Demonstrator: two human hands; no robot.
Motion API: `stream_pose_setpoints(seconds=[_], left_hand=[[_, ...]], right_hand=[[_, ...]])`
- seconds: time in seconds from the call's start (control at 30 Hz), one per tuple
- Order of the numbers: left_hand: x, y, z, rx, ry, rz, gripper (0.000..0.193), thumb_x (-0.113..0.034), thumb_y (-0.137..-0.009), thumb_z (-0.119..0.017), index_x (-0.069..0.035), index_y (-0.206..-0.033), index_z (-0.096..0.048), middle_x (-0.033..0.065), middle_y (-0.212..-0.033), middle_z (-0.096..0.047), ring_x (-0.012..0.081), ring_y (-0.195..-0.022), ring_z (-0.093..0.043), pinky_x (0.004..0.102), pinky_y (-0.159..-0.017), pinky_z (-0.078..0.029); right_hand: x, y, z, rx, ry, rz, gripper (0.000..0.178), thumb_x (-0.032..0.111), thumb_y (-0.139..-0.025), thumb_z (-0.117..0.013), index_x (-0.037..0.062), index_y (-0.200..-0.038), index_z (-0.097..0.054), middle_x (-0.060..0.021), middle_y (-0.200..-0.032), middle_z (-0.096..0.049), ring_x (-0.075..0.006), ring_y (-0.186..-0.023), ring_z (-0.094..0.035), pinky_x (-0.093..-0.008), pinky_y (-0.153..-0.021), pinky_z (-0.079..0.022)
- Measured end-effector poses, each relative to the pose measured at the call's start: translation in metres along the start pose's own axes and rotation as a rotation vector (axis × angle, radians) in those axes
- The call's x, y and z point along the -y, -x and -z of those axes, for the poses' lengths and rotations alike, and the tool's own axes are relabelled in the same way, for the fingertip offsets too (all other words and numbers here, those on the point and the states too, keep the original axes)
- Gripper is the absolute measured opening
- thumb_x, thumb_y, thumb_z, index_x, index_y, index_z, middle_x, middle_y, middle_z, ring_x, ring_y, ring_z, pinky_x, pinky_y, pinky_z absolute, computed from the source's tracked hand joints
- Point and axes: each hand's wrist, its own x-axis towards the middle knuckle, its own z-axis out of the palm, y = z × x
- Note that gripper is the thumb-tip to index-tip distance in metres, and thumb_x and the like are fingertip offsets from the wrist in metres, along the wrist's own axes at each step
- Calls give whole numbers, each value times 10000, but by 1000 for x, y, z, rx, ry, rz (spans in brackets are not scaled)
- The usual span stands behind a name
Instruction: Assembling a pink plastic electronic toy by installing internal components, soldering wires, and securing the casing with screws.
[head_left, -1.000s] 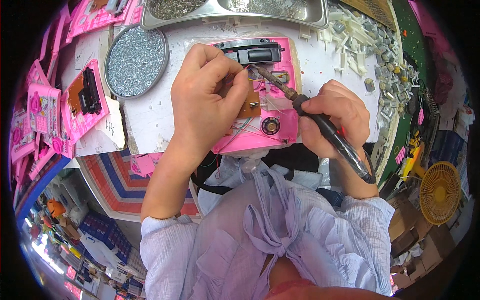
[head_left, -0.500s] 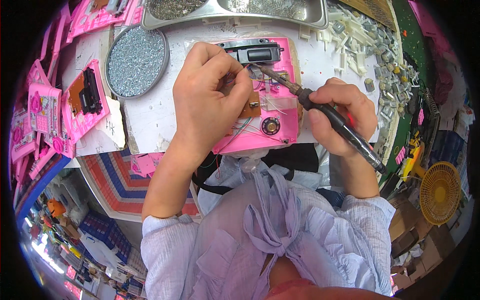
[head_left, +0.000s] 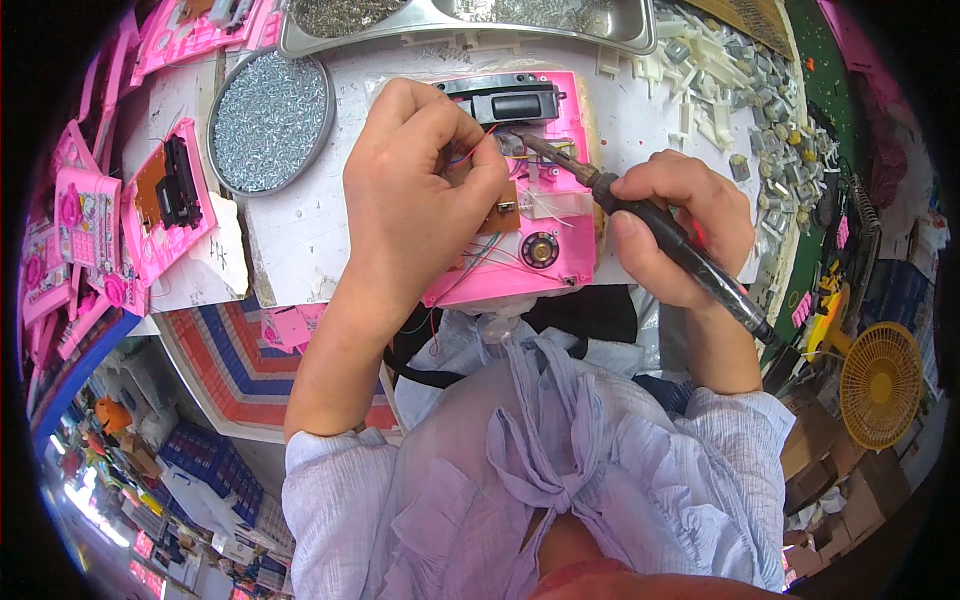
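Note:
A pink plastic toy housing (head_left: 480, 288) lies on the table before me, its inside facing up. It carries a long black part (head_left: 515, 105), a brown circuit board (head_left: 505, 222), a small round speaker (head_left: 540, 250) and thin coloured wires. My left hand (head_left: 415, 190) is over the housing's left side, thumb and forefinger pinched on a thin wire; its fingertips partly hide the wire. From the right, my right hand (head_left: 690, 225) grips a soldering iron (head_left: 685, 255) by its black handle. The iron's tip reaches the wiring just below the black part, close to my left fingertips.
Left of the housing stands a round dish of small screws (head_left: 270, 120). A metal tray (head_left: 470, 35) of small metal pieces is at the back. White plastic parts and small metal motors (head_left: 775, 170) are heaped at right. Pink housings (head_left: 165, 205) lie at left; a yellow fan (head_left: 880, 385) is lower right.
Both hands keep their grips with only slight movement. The housing has shifted very slightly, and the iron's tip stays among the wires below the black part.

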Motion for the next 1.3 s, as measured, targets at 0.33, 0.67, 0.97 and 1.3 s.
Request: stream_pose_setpoints(seconds=[0.33, 0.67, 0.97, 1.3], left_hand=[[0, 1, -3, -24, 12, -25, 131, -2, -736, -747, -24, -743, -618, 73, -826, -565, 172, -609, -589, 305, -550, -500], [-2, 3, -6, -49, -56, -67, 125, 20, -746, -731, -5, -760, -609, 66, -840, -537, 154, -647, -556, 283, -560, -467], [-2, 3, -7, -52, -98, -86, 137, -16, -761, -733, -35, -743, -598, 78, -854, -557, 216, -630, -604, 340, -564, -516], [-3, 3, -7, -61, -114, -87, 150, -20, -753, -744, -41, -733, -597, 71, -831, -553, 193, -621, -596, 324, -548, -509]], right_hand=[[-2, -5, -8, -5, -2, 24, 240, 18, -722, -754, 29, -954, -693, -87, -801, -709, -195, -618, -652, -291, -575, -509], [-1, -8, -5, 11, -14, 16, 253, 1, -708, -766, 15, -949, -689, -93, -816, -717, -192, -622, -662, -287, -576, -517], [-2, -6, -5, -16, -2, 49, 264, -11, -700, -759, 15, -953, -686, -96, -809, -715, -192, -616, -660, -286, -573, -517], [0, 3, 8, -23, -7, 54, 273, 19, -702, -777, 14, -960, -689, -88, -759, -699, -163, -543, -594, -277, -506, -458]])
